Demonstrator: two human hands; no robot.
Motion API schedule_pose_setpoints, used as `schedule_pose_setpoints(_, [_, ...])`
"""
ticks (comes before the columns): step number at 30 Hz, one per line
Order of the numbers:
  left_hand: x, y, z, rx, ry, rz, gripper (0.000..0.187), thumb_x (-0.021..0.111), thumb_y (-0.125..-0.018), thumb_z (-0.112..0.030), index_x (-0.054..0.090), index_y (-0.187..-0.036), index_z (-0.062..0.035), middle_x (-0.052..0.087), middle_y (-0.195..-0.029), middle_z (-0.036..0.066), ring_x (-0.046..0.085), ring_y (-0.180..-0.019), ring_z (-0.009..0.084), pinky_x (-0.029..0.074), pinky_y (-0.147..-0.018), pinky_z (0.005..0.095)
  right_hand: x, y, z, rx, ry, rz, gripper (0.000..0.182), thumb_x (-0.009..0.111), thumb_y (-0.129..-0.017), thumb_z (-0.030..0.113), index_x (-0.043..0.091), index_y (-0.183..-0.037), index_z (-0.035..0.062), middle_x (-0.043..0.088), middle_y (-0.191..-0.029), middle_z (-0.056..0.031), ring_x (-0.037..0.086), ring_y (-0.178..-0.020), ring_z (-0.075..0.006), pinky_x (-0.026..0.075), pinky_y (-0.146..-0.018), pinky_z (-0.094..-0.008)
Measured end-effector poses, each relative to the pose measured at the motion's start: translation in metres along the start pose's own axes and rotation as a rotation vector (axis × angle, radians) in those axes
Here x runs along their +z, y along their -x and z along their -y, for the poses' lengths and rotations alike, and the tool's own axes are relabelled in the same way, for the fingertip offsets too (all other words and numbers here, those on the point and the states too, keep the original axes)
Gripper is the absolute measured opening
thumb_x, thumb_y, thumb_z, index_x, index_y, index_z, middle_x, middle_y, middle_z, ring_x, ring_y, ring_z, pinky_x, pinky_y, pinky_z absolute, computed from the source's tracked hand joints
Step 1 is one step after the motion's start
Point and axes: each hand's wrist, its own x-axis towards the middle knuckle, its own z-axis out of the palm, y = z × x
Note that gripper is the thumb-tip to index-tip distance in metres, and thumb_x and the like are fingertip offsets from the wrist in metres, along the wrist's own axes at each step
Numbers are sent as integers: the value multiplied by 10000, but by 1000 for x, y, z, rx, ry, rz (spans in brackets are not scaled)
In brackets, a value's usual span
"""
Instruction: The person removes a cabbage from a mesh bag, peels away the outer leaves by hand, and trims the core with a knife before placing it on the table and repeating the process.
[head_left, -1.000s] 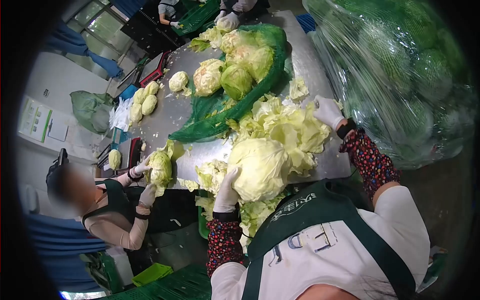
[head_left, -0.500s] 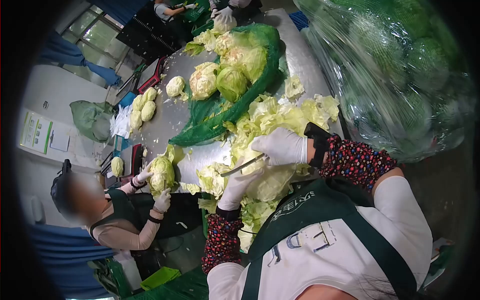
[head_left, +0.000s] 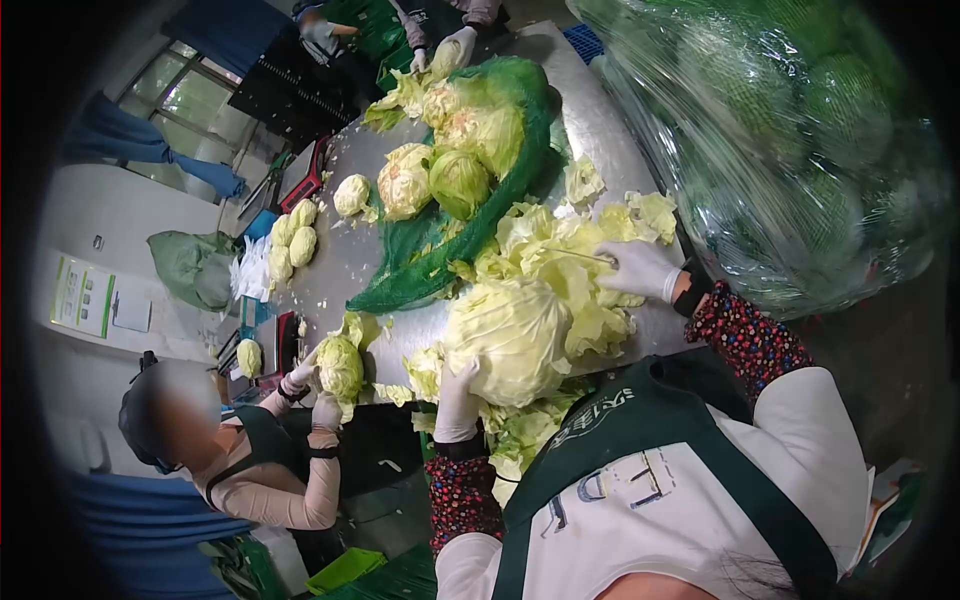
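Note:
A large pale cabbage (head_left: 510, 340) sits at the near edge of the metal table in front of me. My left hand (head_left: 459, 400), in a white glove, grips its left lower side. My right hand (head_left: 640, 272), also gloved, is closed around a knife (head_left: 575, 254) to the right of the cabbage. The knife's blade shows only as a thin line over the loose cabbage leaves (head_left: 545, 235), and its handle is mostly hidden by my fingers. More leaves (head_left: 525, 440) lie below the cabbage, by my apron.
A green net bag (head_left: 420, 275) with several cabbages stretches across the metal table (head_left: 335, 240). Small trimmed cabbages (head_left: 293, 240) lie near scales. A co-worker (head_left: 270, 450) at left holds a cabbage (head_left: 340, 366); another person's hands work at the far end. Plastic-wrapped cabbages (head_left: 770, 150) stand at right.
My right hand has moved right with the knife, away from my left hand. My left hand has moved down onto the cabbage's side, and the cabbage now shows in full.

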Motion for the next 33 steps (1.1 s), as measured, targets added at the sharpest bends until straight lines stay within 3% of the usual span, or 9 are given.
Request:
schedule_pose_setpoints(3, [12, -2, -13, 108, -55, 5, 630, 663, -798, -175, 409, -1347, 0, 561, -1241, 98, 557, -1118, 204, 438, -954, 326, -18, 6, 60, -70, -335, 27, 588, 711, -759, 409, 562, -1196, 45, 651, -1029, -219, 642, -930, -345, 506, -802, -368])
schedule_pose_setpoints(6, [16, -6, -13, 138, -158, -49, 598, 676, -788, -120, 438, -1324, 0, 577, -1215, 94, 568, -1089, 187, 448, -934, 313, 0, 7, 89, -219, -200, -35, 720, 692, -737, 406, 462, -1268, -22, 649, -870, -221, 640, -830, -374, 506, -756, -418])
schedule_pose_setpoints(10, [47, -6, -19, 194, -209, -107, 564, 693, -782, -77, 469, -1294, -2, 593, -1181, 85, 575, -1047, 167, 452, -909, 296, 3, 4, 98, -100, -130, 72, 778, 675, -737, 363, 369, -1326, -42, 642, -872, -238, 637, -832, -384, 504, -758, -433])
schedule_pose_setpoints(16, [53, -9, -9, 225, -195, -171, 504, 689, -797, -64, 504, -1261, -1, 604, -1148, 82, 575, -1015, 154, 453, -899, 293, 30, -6, 77, -134, -117, -177, 673, 637, -726, 249, 407, -1310, 8, 650, -845, -202, 634, -752, -377, 513, -693, -438])
schedule_pose_setpoints(20, [38, -10, -19, 143, -241, -105, 552, 687, -782, -73, 478, -1288, -3, 597, -1168, 90, 584, -1034, 179, 459, -915, 312, 16, -28, 53, -68, -148, -181, 364, 600, -738, 204, 578, -1076, 70, 645, -751, -185, 635, -714, -370, 509, -674, -450])
schedule_pose_setpoints(23, [0, -9, -5, 13, 38, 65, 703, 615, -799, -273, 348, -1390, -2, 514, -1304, 147, 549, -1151, 260, 441, -986, 381, 18, -58, 6, 47, -141, -403, 196, 579, -741, 173, 627, -906, 78, 631, -728, -207, 634, -730, -371, 501, -684, -468])
schedule_pose_setpoints(25, [8, -12, -8, 96, 148, 77, 719, 582, -812, -323, 328, -1402, -1, 477, -1344, 159, 508, -1201, 272, 411, -1016, 402, 20, -64, -31, 99, 32, -378, 220, 598, -748, 156, 619, -955, 84, 646, -757, -203, 635, -751, -382, 499, -676, -479])
schedule_pose_setpoints(29, [-12, -23, -38, 243, 271, -50, 709, 495, -864, -406, 310, -1421, -8, 409, -1416, 159, 417, -1295, 294, 343, -1073, 441, 6, -35, -45, 102, -27, -348, 437, 657, -789, 424, 613, -1101, 122, 672, -839, -158, 640, -818, -358, 507, -722, -441])
schedule_pose_setpoints(33, [-49, -64, -83, 274, 394, -177, 539, 496, -914, -393, 458, -1335, -58, 532, -1311, 103, 505, -1212, 266, 402, -1023, 425, -4, -6, -57, 202, -179, -239, 353, 672, -804, 303, 624, -1035, 41, 666, -881, -195, 647, -831, -358, 516, -720, -388])
